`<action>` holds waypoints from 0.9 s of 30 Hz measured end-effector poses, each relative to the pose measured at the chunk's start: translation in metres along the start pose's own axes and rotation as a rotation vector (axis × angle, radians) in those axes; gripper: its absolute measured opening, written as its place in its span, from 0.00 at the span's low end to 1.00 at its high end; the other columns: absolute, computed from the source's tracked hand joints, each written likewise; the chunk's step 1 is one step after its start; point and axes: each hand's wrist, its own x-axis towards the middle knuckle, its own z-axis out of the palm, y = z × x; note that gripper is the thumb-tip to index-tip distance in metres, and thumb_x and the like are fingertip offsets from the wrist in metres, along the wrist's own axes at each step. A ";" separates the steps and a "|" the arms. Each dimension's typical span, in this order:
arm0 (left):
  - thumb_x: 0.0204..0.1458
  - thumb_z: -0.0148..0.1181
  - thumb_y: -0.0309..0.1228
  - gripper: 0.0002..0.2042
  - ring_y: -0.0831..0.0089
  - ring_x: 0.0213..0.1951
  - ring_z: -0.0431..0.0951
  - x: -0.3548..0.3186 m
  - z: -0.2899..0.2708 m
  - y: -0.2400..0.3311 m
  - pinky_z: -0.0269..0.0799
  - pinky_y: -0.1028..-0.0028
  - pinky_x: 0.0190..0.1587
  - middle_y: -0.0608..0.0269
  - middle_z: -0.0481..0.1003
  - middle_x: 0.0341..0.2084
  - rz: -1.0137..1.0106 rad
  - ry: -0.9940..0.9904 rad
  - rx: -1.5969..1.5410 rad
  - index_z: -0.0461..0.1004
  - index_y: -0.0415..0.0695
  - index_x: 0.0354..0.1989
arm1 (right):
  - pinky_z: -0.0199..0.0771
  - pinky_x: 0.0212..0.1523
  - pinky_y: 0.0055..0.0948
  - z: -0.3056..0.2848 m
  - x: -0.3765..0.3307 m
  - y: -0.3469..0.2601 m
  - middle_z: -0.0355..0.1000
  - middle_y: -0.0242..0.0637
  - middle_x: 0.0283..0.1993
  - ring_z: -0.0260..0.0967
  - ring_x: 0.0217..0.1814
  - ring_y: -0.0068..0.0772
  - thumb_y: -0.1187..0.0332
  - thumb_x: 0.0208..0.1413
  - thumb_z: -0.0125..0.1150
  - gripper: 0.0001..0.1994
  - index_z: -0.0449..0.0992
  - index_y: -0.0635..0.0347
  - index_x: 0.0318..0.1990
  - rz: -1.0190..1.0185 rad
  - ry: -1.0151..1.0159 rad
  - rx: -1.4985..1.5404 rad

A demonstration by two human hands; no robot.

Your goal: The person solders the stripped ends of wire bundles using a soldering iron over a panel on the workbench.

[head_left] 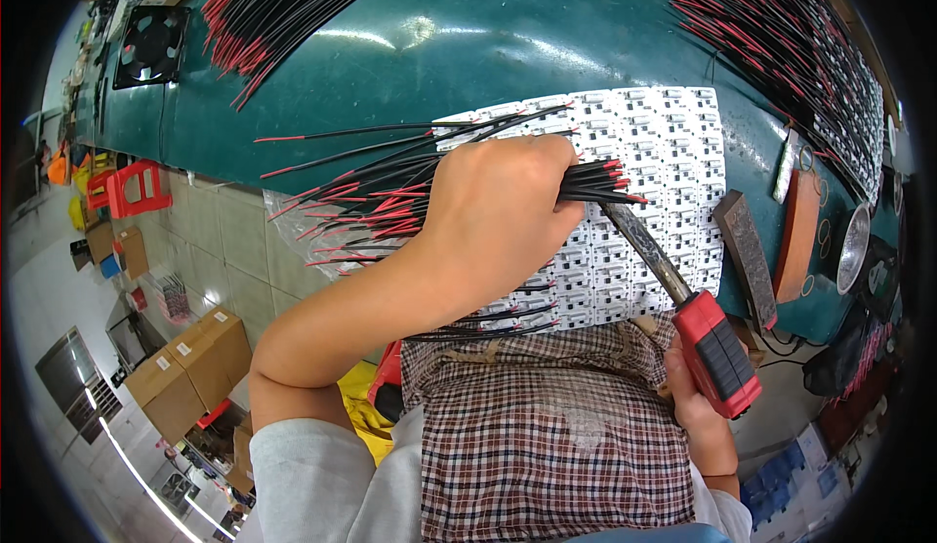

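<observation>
My left hand (498, 197) is closed around a bundle of black wires with red ends (390, 201), above the white circuit board panel (673, 143). One end of the bundle sticks out to the right, past my thumb. My right hand (688, 387), low on the right, grips the red and black handle of a soldering iron (720, 356). Its long metal shaft points up and left. The tip lies close by the red wire ends; I cannot tell whether they touch. More black wires lie across the panel's left side, several along its lower left edge.
A large heap of wires (293, 6) lies at the far left of the green table (468, 45), another (771, 45) at the far right. Right of the panel are a dark block (747, 260), an orange bar (797, 236) and a metal dish (854, 248). A black fan (151, 45) stands left.
</observation>
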 end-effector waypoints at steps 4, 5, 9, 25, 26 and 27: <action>0.38 0.70 0.26 0.12 0.54 0.28 0.81 0.000 0.002 0.000 0.75 0.63 0.31 0.52 0.79 0.25 0.003 0.014 0.018 0.79 0.38 0.34 | 0.76 0.34 0.35 0.001 -0.009 0.006 0.76 0.45 0.35 0.76 0.31 0.47 0.76 0.43 0.66 0.14 0.79 0.66 0.41 0.048 0.014 0.035; 0.38 0.70 0.26 0.12 0.54 0.28 0.81 -0.001 0.002 0.000 0.75 0.63 0.31 0.52 0.79 0.25 0.010 0.023 0.023 0.79 0.39 0.34 | 0.76 0.33 0.34 0.002 -0.012 0.007 0.76 0.45 0.34 0.76 0.30 0.46 0.77 0.42 0.66 0.14 0.79 0.66 0.40 0.084 0.033 0.036; 0.39 0.70 0.26 0.11 0.54 0.28 0.81 0.000 0.002 -0.001 0.75 0.63 0.31 0.51 0.79 0.25 0.021 0.036 0.023 0.79 0.38 0.33 | 0.75 0.32 0.34 0.002 -0.018 0.010 0.76 0.44 0.33 0.75 0.29 0.43 0.78 0.41 0.66 0.14 0.80 0.65 0.40 0.125 0.094 0.030; 0.46 0.62 0.24 0.10 0.51 0.29 0.78 0.002 -0.020 0.007 0.73 0.57 0.31 0.53 0.76 0.25 0.066 0.262 0.151 0.71 0.41 0.36 | 0.75 0.34 0.35 -0.005 -0.035 0.012 0.77 0.43 0.34 0.77 0.31 0.44 0.74 0.43 0.68 0.13 0.81 0.63 0.40 0.263 0.093 0.040; 0.45 0.62 0.23 0.10 0.51 0.28 0.78 0.002 -0.025 0.009 0.73 0.57 0.31 0.53 0.75 0.26 0.071 0.330 0.146 0.71 0.42 0.36 | 0.75 0.34 0.35 -0.006 -0.036 0.012 0.77 0.43 0.35 0.77 0.32 0.45 0.74 0.43 0.68 0.13 0.81 0.63 0.39 0.253 0.081 0.004; 0.51 0.63 0.22 0.09 0.55 0.31 0.81 -0.001 -0.029 0.016 0.74 0.67 0.34 0.52 0.79 0.29 0.006 0.254 0.123 0.75 0.39 0.41 | 0.75 0.34 0.35 -0.007 -0.038 0.013 0.77 0.43 0.35 0.77 0.32 0.45 0.74 0.43 0.68 0.13 0.81 0.63 0.39 0.255 0.081 0.003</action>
